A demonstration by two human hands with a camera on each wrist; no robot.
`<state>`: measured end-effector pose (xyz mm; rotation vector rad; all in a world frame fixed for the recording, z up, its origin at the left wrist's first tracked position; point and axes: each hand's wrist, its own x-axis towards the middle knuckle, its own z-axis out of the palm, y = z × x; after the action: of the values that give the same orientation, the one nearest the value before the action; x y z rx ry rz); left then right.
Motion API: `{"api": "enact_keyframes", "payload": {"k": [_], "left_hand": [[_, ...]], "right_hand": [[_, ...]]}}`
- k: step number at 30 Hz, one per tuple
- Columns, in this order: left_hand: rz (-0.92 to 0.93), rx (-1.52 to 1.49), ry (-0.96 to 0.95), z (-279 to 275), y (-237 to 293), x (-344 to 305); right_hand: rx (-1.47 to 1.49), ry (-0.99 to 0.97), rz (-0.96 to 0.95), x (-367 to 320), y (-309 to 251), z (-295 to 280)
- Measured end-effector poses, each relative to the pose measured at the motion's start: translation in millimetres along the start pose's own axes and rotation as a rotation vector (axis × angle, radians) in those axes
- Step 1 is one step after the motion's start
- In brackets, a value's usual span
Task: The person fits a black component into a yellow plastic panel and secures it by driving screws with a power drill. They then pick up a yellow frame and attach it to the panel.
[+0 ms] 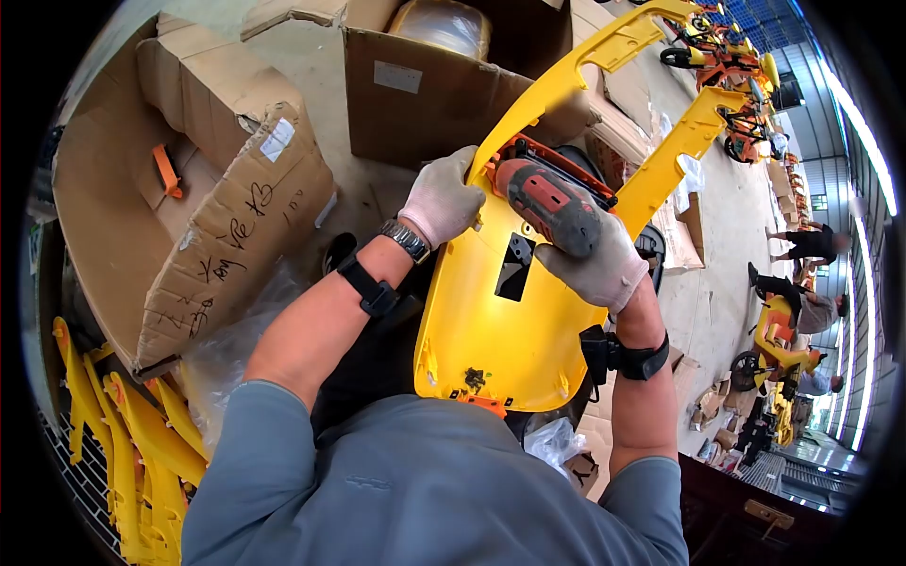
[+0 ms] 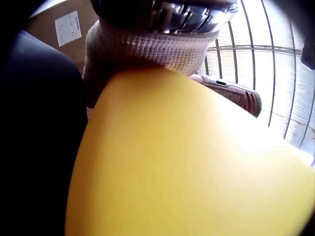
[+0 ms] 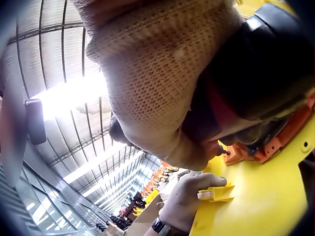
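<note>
A large yellow plastic panel [image 1: 462, 330] with two long arms lies in front of the person. The gloved left hand [image 1: 444, 200] grips its left edge; in the right wrist view, that hand's thumb is beside a small yellow tab [image 3: 216, 194]. The gloved right hand [image 1: 604, 269] holds a red and black cordless drill [image 1: 547, 203] over the panel. In the right wrist view, the drill's tip is right at an orange bracket [image 3: 237, 153] lying against the panel. Below the drill, the panel has a rectangular cutout [image 1: 514, 268].
An open cardboard box [image 1: 236, 236] at left contains an orange piece [image 1: 167, 172]. Another box [image 1: 415, 123] stands ahead with something wrapped in plastic. Several yellow parts [image 1: 132, 453] lie at lower left. People and yellow-orange bikes [image 1: 779, 340] are farther off at right.
</note>
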<state>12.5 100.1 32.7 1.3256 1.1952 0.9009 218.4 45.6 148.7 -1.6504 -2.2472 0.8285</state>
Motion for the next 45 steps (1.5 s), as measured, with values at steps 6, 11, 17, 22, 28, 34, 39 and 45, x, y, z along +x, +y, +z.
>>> {"api": "enact_keyframes", "payload": {"k": [6, 11, 17, 22, 28, 34, 39, 45], "left_hand": [[0.021, 0.008, -0.009, -2.7, -0.7, 2.5], [0.05, 0.008, -0.012, -5.2, -0.7, 0.8], [0.029, 0.071, -0.059, -7.6, 4.0, 1.2], [0.071, 0.091, -0.056, -9.9, -0.1, 2.5], [0.165, 0.152, -0.052, -10.1, -9.7, 6.1], [0.087, 0.112, -0.082, -12.9, -2.1, 3.7], [0.177, 0.231, -0.038, -15.8, -5.2, 5.9], [0.122, 0.195, -0.025, -16.7, 1.7, 3.3]], "right_hand": [[-0.036, -0.051, 0.047, 7.8, -3.8, -4.0], [0.078, -0.093, 0.068, 13.2, -1.6, -10.0], [-0.016, -0.082, -0.105, 24.1, 18.2, -15.1], [0.071, -0.082, -0.113, 29.5, 17.3, -15.4], [0.129, -0.099, -0.026, 30.3, 12.2, -12.5], [0.099, -0.11, 0.037, 24.7, 6.1, -7.7], [0.237, 0.002, 0.033, 9.8, 17.1, 2.2], [0.751, 0.173, 0.248, -54.8, 9.7, 2.5]]}}
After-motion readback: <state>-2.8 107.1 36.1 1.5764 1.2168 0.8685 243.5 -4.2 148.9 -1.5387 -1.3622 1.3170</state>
